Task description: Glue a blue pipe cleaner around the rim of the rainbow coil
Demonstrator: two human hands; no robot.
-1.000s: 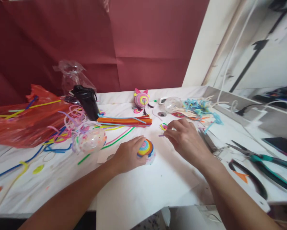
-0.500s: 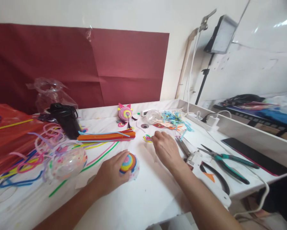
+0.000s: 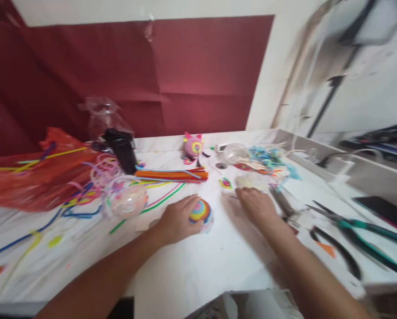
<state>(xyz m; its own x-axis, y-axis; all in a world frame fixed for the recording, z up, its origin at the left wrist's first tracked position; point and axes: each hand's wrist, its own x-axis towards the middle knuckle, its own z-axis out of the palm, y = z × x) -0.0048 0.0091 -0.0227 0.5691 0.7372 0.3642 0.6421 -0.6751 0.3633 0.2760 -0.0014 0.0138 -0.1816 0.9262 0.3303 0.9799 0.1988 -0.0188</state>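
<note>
My left hand is wrapped round the side of a ball with rainbow rings on a clear, speckled shell, resting on the white table. My right hand has its fingers curled low over the table, and a thin dark strip shows at its fingertips, too blurred to name. Just beyond lies a small eye-shaped piece in yellow, green and pink, untouched. Behind it stands a pink ball figure with pointed ears and a ringed eye.
Orange pipe cleaners lie behind my left hand. A clear ball, tangled strips and red plastic are at left. Pliers, a glue gun and a black phone lie at right. An open bin is at the front edge.
The view has swung left, shifting the scene rightward. My right hand has drawn back from the eye-shaped piece, now fully visible. My left hand still holds the ball.
</note>
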